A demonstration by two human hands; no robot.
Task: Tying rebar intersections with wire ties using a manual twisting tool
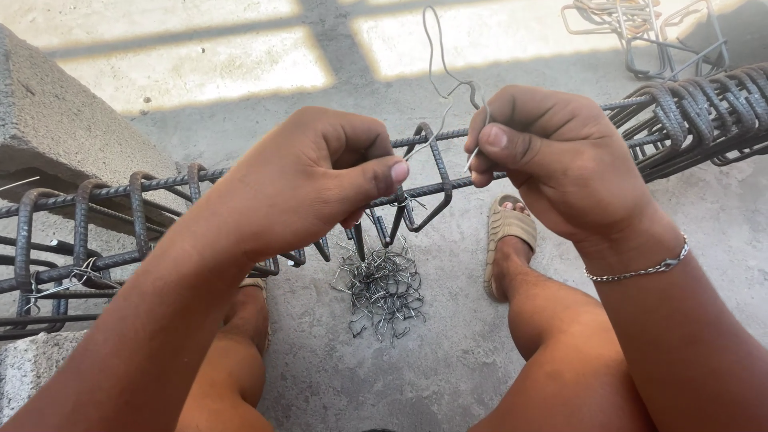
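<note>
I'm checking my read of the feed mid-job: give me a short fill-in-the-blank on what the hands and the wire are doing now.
1. Both hands pinch a thin ____ at the rebar cage.
2. The chain bracelet sits on the ____ wrist.
3. The pile of short wire pieces lies on the concrete ____, between the person's feet.
4. The left hand and the right hand work at a bent ____ stirrup.

Missing words: wire; right; floor; steel
</note>
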